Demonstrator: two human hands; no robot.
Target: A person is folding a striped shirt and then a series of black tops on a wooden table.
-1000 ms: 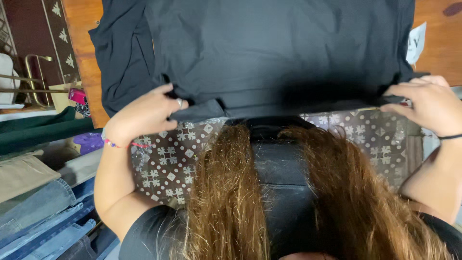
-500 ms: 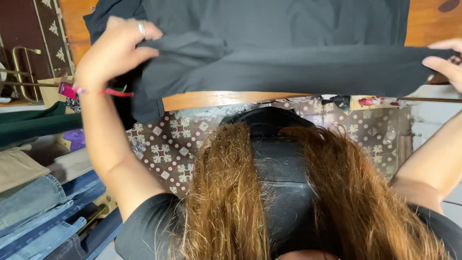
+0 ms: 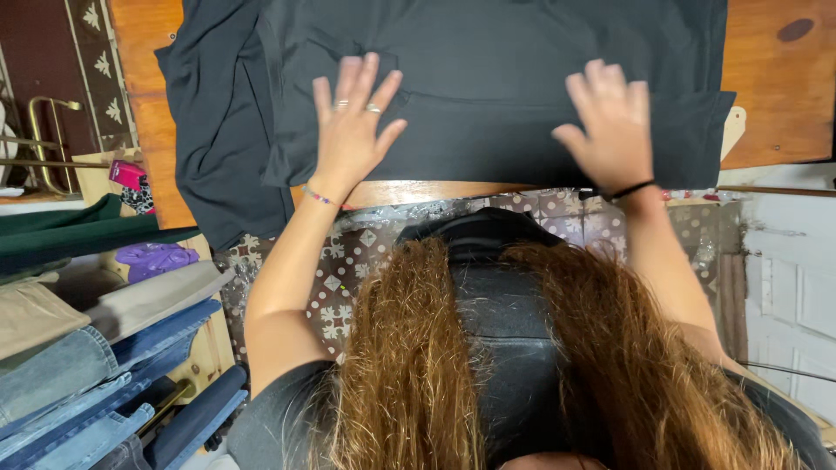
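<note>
Black shirt (image 3: 488,96) lies spread on the wood table (image 3: 766,96), folded near edge toward the person. Left hand (image 3: 353,130) flat on shirt w/ fingers splayed, not gripping (rings on two fingers, bead bracelet at wrist). Right hand (image 3: 610,126) also open, palm down on shirt near its right side, black band at wrist. Left of the table: stacked jeans (image 3: 78,383), purple cloth (image 3: 157,258).

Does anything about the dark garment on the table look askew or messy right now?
Yes. The black garment lies folded under both flat hands, left hand and right hand, but its left side spills over the wooden table edge, bunched and hanging.
</note>
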